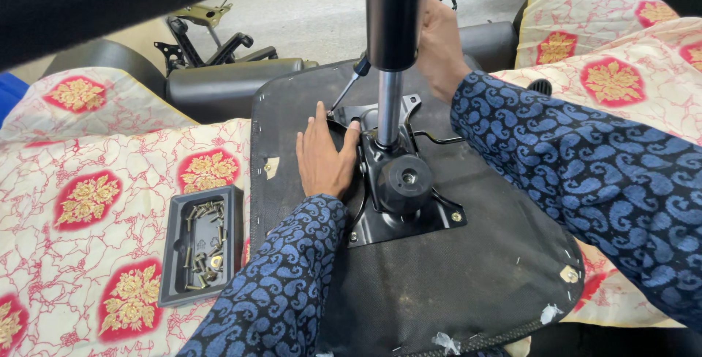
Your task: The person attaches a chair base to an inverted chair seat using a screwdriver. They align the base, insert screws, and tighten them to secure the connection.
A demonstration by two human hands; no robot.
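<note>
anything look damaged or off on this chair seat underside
Yes. The black fabric cover is torn in spots: pale patches show through near the left edge, at the right corner, and along the frayed front edge. The metal mechanism plate itself looks intact.

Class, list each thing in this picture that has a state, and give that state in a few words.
Seat base: upside down, underside showing.
Mechanism plate: lying on the seat base.
Gas cylinder: upright in the plate.
Screwdriver: tilted, tip at the plate.
Screw tray: open, holding loose screws.
Left hand: flat on the plate.
Right hand: behind the cylinder; grip hidden.
</note>
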